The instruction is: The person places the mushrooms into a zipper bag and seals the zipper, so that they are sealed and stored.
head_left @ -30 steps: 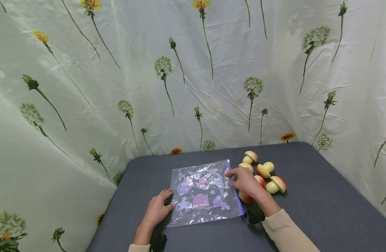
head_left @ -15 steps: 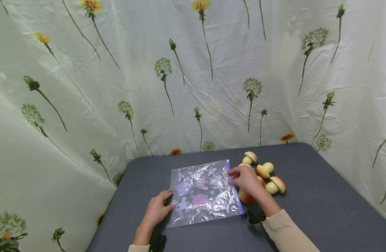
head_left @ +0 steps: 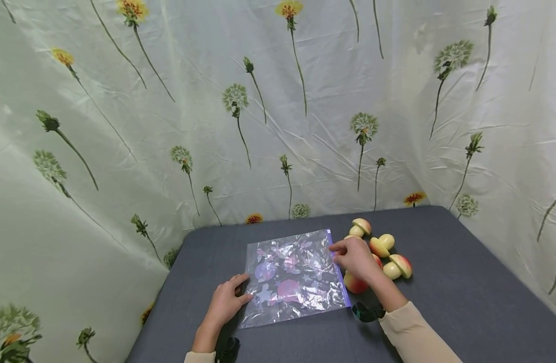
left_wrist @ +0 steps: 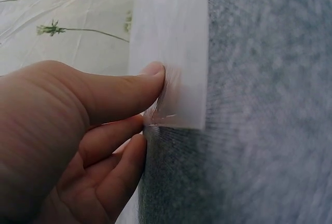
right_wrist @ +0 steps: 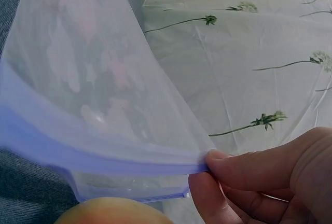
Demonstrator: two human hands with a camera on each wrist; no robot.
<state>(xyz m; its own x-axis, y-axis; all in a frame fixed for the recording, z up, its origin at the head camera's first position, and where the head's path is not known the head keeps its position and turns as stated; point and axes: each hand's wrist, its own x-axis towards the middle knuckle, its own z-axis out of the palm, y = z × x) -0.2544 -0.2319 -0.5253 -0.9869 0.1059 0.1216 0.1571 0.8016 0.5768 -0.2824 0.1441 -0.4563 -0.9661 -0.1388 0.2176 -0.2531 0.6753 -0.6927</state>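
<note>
A clear zip bag (head_left: pixel 284 280) with pink, purple and white prints lies between my hands, its purple zip edge (head_left: pixel 343 286) toward the right. At the left edge, my left hand (head_left: pixel 225 300) pinches the plastic; its thumb (left_wrist: pixel 129 92) lies over the bag corner (left_wrist: pixel 181 99). My right hand (head_left: pixel 356 259) pinches the zip edge between thumb (right_wrist: pixel 244 168) and finger. In the right wrist view, the upper zip strip (right_wrist: pixel 104 154) stands apart from the lower strip (right_wrist: pixel 140 195), so the mouth gapes. Part of the zip is hidden behind the right hand in the head view.
Several red and yellow mushroom-shaped pieces (head_left: pixel 401 265) lie on the dark grey table (head_left: pixel 441 302), beside and partly behind my right hand. One rounded piece (right_wrist: pixel 116 213) is close to the bag mouth. A white flowered curtain (head_left: pixel 278 126) rises behind the table.
My right hand has shifted slightly rightward along with the zip edge, and the reflections on the plastic have changed. My left hand stays where it was.
</note>
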